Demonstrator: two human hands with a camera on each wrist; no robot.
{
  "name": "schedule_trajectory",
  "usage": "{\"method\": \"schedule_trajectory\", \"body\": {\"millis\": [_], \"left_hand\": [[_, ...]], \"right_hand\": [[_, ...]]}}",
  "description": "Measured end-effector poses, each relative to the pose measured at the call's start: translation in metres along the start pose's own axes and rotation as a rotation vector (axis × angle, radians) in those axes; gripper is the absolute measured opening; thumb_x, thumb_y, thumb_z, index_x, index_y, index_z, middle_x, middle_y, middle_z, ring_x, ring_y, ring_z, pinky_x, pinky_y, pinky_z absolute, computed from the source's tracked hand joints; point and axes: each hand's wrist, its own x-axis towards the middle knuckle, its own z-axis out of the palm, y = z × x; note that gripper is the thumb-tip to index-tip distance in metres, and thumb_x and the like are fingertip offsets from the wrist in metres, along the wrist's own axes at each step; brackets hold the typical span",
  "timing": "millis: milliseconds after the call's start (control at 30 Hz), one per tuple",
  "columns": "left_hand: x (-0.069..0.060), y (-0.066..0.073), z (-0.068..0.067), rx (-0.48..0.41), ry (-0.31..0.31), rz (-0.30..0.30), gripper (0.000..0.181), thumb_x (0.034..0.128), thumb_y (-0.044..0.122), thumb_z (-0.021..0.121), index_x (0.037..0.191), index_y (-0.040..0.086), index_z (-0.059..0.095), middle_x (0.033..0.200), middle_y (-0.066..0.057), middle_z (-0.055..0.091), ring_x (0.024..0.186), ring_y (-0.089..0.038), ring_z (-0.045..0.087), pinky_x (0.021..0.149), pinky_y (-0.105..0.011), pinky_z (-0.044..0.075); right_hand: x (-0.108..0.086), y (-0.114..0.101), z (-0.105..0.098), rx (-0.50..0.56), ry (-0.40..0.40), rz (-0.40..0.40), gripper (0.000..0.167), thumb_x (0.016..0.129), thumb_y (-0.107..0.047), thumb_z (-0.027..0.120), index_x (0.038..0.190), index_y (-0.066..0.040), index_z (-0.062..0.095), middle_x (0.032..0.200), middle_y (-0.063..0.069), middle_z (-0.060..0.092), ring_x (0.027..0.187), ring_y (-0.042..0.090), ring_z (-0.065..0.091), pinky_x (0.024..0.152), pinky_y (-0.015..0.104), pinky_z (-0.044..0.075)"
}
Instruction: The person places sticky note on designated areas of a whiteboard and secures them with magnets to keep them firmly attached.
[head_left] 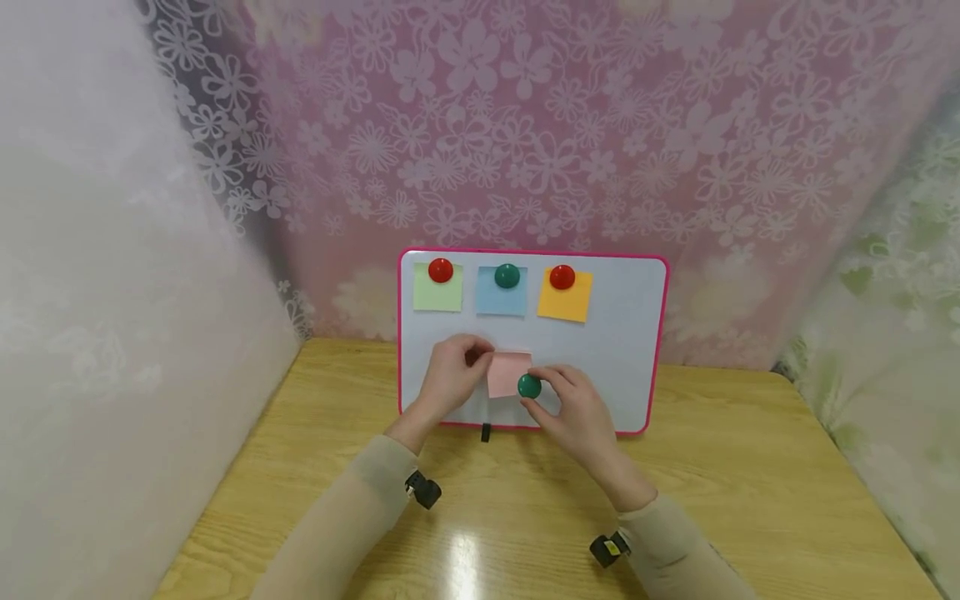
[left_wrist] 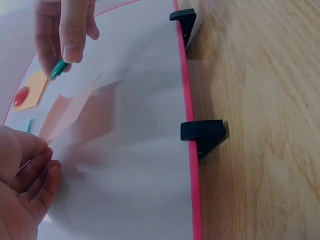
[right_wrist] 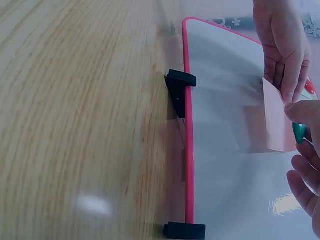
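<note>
A pink sticky note (head_left: 507,374) is pinched at its upper left corner between the thumb and fingers of my left hand (head_left: 454,372). In the left wrist view the note (left_wrist: 67,114) angles away from the board, its faint reflection beneath it. My right hand (head_left: 581,410) grips a round green magnet (head_left: 529,387) by its rim, beside the note's lower right side. Both hands are in front of the lower half of a pink-framed whiteboard (head_left: 626,342). Along its top are a light green note (head_left: 437,297), a blue note (head_left: 501,302) and an orange note (head_left: 564,305).
Red magnets (head_left: 440,270) sit on the green and orange notes, and another green magnet (head_left: 507,276) on the blue one. Black feet (left_wrist: 202,131) prop the board's lower edge on the wooden table (head_left: 720,467). A flowered curtain (head_left: 487,125) hangs behind.
</note>
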Motion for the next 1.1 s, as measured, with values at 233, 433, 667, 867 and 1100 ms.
{"method": "schedule_trajectory", "body": {"millis": [233, 433, 667, 867, 1100], "left_hand": [[0.001, 0.001, 0.001, 0.014, 0.016, 0.023, 0.010, 0.1030, 0.009, 0.072, 0.109, 0.006, 0.080, 0.101, -0.003, 0.075, 0.086, -0.018, 0.063, 0.077, -0.033, 0.057], [0.001, 0.003, 0.002, 0.015, 0.030, 0.014, 0.010, 0.1027, 0.010, 0.073, 0.107, 0.007, 0.081, 0.099, -0.002, 0.076, 0.085, -0.017, 0.063, 0.075, -0.032, 0.057], [0.002, 0.004, 0.005, 0.006, 0.054, 0.012, 0.009, 0.1008, 0.008, 0.074, 0.105, 0.006, 0.082, 0.095, -0.003, 0.075, 0.081, -0.017, 0.062, 0.072, -0.031, 0.055], [0.003, 0.005, 0.006, 0.002, 0.076, 0.035, 0.009, 0.1010, 0.008, 0.073, 0.105, 0.006, 0.081, 0.092, -0.003, 0.074, 0.079, -0.017, 0.061, 0.069, -0.030, 0.054], [0.005, 0.002, 0.007, 0.024, 0.091, 0.035, 0.010, 0.1015, 0.009, 0.073, 0.106, 0.006, 0.081, 0.093, -0.002, 0.074, 0.080, -0.017, 0.061, 0.070, -0.030, 0.054]], "right_hand": [[0.005, -0.003, 0.002, -0.014, 0.035, 0.000, 0.047, 0.087, -0.022, 0.093, 0.127, -0.006, 0.074, 0.120, 0.010, 0.070, 0.114, 0.029, 0.064, 0.097, 0.046, 0.058], [0.009, -0.001, 0.007, -0.049, 0.052, 0.004, 0.051, 0.086, -0.021, 0.094, 0.129, -0.005, 0.073, 0.121, 0.011, 0.070, 0.115, 0.030, 0.064, 0.097, 0.047, 0.059], [0.016, -0.001, 0.014, -0.065, 0.047, -0.009, 0.049, 0.089, -0.024, 0.091, 0.130, -0.006, 0.072, 0.123, 0.010, 0.069, 0.117, 0.030, 0.063, 0.100, 0.046, 0.057], [0.022, -0.001, 0.018, -0.091, 0.032, -0.012, 0.050, 0.089, -0.026, 0.091, 0.131, -0.006, 0.071, 0.125, 0.010, 0.069, 0.118, 0.030, 0.062, 0.102, 0.045, 0.056], [0.027, -0.001, 0.022, -0.109, 0.033, -0.006, 0.050, 0.088, -0.023, 0.092, 0.130, -0.005, 0.072, 0.123, 0.011, 0.069, 0.116, 0.030, 0.062, 0.100, 0.045, 0.057]]}}
